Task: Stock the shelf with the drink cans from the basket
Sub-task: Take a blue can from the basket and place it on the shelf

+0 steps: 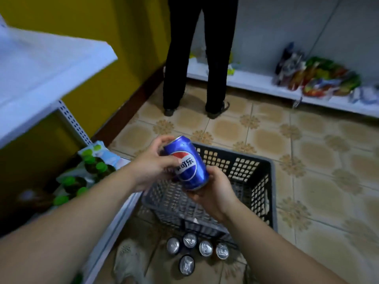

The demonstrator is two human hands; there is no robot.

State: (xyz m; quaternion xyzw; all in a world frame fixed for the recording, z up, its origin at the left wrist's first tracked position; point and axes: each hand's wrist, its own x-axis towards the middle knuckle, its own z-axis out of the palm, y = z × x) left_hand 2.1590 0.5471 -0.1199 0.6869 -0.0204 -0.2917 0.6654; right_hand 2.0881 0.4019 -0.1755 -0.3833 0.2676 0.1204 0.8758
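We hold the blue can [187, 162] tilted just above the black basket [264, 177], our left hand [151, 162] gripping its upper side and our right hand [213, 189] cupping its base, likely to turn it upright for shelving. Five more cans [198, 249] stand on the floor just beside the basket's near wall, and the white shelf [37, 64] lies up to the basket's left.

A small shop: white metal shelving [47, 64] with perforated uprights lines the walls, a low shelf [256, 83] carries bright snack packets [320, 78], green-capped bottles [82, 181] fill the bottom tier, and a black plastic basket [254, 181] stands on the patterned tile floor [307, 160]
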